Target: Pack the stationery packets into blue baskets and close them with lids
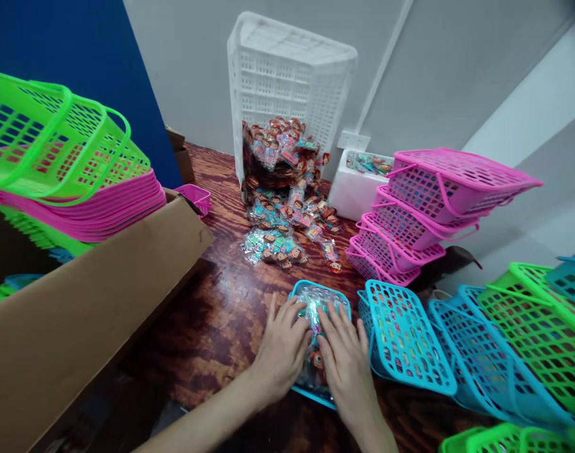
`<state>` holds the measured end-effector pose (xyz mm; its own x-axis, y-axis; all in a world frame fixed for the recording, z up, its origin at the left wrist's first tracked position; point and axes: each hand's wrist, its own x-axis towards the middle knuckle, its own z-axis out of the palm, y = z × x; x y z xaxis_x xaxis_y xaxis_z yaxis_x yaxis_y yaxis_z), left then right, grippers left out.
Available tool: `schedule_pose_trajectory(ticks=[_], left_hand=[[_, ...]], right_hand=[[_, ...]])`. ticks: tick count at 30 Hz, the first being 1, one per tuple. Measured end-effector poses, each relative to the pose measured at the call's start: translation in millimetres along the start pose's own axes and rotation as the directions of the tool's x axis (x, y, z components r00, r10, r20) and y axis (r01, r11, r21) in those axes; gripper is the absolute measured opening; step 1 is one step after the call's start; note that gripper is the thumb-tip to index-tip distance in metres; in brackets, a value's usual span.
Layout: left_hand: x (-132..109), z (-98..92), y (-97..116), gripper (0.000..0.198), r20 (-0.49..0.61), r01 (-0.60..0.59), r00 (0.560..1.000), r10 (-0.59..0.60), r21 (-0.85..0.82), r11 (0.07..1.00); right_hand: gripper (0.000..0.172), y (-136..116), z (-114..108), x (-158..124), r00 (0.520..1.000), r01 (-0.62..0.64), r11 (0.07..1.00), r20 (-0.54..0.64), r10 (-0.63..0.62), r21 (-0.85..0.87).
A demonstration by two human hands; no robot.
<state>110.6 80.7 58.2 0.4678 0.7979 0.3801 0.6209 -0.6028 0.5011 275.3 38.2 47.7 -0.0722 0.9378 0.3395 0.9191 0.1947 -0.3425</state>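
A blue plastic basket point(348, 303) stands on the wood-patterned table in front of me, filled with clear-wrapped packets point(317, 360) that show cartoon doll faces. My left hand point(282, 343) lies over the left side of the packets, fingers spread. From the right, my right hand point(346, 352) rests on the same packets with its fingers stretched out. Both palms face down, and neither hand is wrapped round anything. Part of the basket and its contents is hidden beneath my hands. Beyond the basket lies a loose pile of similar doll packets point(278, 217).
A white crate point(294, 47) on its side spills packets at the back. Left is a cardboard box point(103, 296) with stacked green baskets point(87, 132) and pink ones. On the right stand stacked pink baskets point(424, 189), a lidded blue basket point(410, 340) and green baskets point(533, 308).
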Motion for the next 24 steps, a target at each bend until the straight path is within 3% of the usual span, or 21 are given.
schedule_pose_trajectory(ticks=[4, 9, 12, 17, 20, 24], left_hand=[[4.1, -1.6, 1.5, 0.021, 0.027, 0.007, 1.0, -0.007, -0.001, 1.0], [8.0, 3.0, 5.1, 0.013, -0.053, 0.147, 0.988, -0.142, 0.102, 0.984], [12.7, 7.8, 5.8, 0.006, -0.039, 0.21, 0.977, -0.209, 0.026, 0.977], [20.7, 10.0, 0.4, 0.015, -0.008, 0.305, 0.948, -0.318, -0.269, 0.914], [19.5, 6.0, -6.0, 0.017, -0.055, 0.332, 0.922, -0.384, -0.398, 0.855], [12.2, 2.8, -12.7, 0.014, -0.101, 0.323, 0.926, -0.364, -0.29, 0.901]], right_hand=[[0.04, -0.3, 6.0, 1.1, 0.999, -0.007, 1.0, -0.051, 0.007, -0.005], [0.037, 0.0, 14.2, 2.4, 0.985, -0.08, 0.989, -0.143, 0.097, 0.124], [0.038, -1.3, 15.6, 3.8, 0.986, -0.097, 0.979, -0.117, 0.119, 0.182], [0.042, -0.6, 15.8, 3.9, 0.988, -0.109, 0.974, -0.087, 0.128, 0.198], [0.044, -1.0, 16.1, 4.0, 0.987, -0.126, 0.974, -0.079, 0.143, 0.19], [0.047, -3.2, 17.7, 4.8, 0.987, -0.128, 0.978, -0.077, 0.142, 0.162]])
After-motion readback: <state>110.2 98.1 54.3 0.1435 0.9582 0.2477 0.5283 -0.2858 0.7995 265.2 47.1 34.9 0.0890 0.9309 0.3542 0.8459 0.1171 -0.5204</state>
